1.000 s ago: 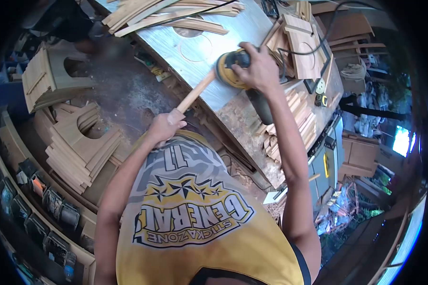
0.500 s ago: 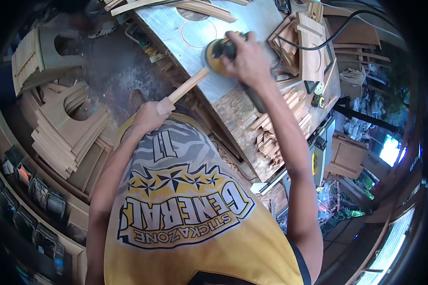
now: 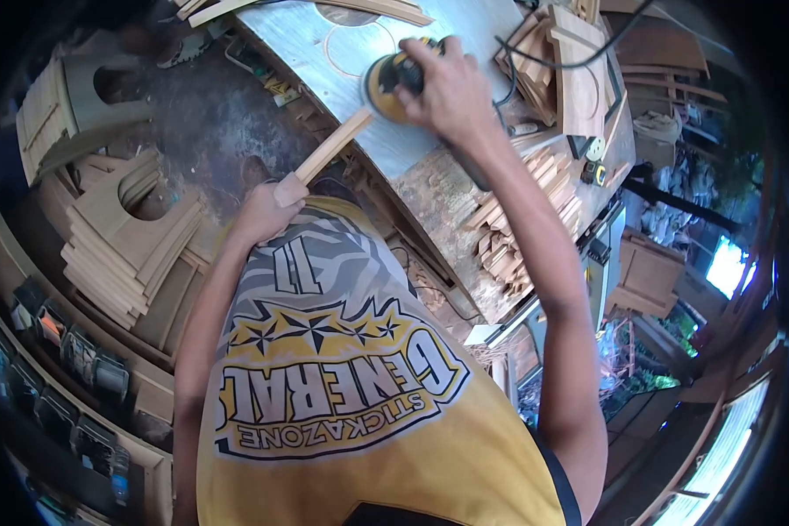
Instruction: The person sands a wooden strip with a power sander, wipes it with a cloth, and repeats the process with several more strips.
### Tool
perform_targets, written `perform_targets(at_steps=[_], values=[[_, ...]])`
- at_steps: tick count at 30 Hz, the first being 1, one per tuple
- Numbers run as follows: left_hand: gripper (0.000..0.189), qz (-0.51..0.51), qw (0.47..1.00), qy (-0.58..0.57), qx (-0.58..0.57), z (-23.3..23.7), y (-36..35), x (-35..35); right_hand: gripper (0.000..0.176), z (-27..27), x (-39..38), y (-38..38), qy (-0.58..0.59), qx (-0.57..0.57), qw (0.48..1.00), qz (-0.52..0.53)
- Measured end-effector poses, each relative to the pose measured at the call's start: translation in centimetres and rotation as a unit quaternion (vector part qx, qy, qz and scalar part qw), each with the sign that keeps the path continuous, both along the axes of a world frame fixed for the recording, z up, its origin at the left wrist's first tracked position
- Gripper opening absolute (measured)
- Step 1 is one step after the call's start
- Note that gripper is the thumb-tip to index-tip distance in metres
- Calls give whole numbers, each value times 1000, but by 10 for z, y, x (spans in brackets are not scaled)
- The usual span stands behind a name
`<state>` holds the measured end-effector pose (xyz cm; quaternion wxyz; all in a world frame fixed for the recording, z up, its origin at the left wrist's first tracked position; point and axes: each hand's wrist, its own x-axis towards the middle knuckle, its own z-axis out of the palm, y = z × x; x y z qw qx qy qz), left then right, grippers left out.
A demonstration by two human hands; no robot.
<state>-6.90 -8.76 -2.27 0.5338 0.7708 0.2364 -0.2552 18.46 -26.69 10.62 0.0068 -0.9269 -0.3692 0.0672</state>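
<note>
My left hand (image 3: 270,210) is closed around the near end of a narrow wooden strip (image 3: 331,147), close to my shirt. The strip slants up and away, with its far end over the edge of the metal-topped workbench (image 3: 403,158). In my right hand (image 3: 456,96) is a yellow and black power sander (image 3: 379,89), gripped from above. The sander's round pad is at the far end of the strip; where they touch is partly hidden under the tool.
Several short wood strips (image 3: 543,188) lie piled on the bench's right side. A black cable (image 3: 579,63) loops past wooden panels (image 3: 579,96). Stacked cut-out boards (image 3: 131,237) stand at left. A tape measure (image 3: 594,172) sits near the bench's right edge.
The view has shifted slightly. My right hand with the sander, and my left hand with the strip, appear a little further up and left. Both grips stay the same.
</note>
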Motion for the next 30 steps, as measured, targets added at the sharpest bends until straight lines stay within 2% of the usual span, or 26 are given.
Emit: perform_targets(at_steps=[2,4,10,13,16,17,18,22,26,27,30], values=[[35,-11,1000,0,2,-3,0,-12,57,-3,30,-9,-35,-26,999,-27],[35,-23,1000,-5,7,-4,4,-16,59,-1,60,-23,-30,2,999,-38],[33,-15,1000,-21,2,2,-2,-30,63,24,88,-51,-59,24,996,-55],[34,-20,1000,-14,-6,-3,-2,-31,65,42,71,-45,-38,67,996,-55],[36,-24,1000,0,15,-3,-5,-27,64,28,48,-41,-62,51,997,-18],[36,-23,1000,-1,16,-4,-7,-25,58,6,51,-37,-64,14,998,2],[36,-26,999,-7,23,-5,-8,-23,59,8,35,-28,-29,12,999,-26],[35,-17,1000,11,6,-8,-11,-18,56,3,-15,-13,23,8,1000,3],[32,-19,999,21,15,-7,-15,-9,52,17,-81,0,77,-2,994,80],[33,-16,1000,12,7,-10,-16,-8,51,12,-94,2,77,34,992,95],[33,-21,1000,9,5,-5,-17,-8,52,5,-95,9,57,39,992,104]])
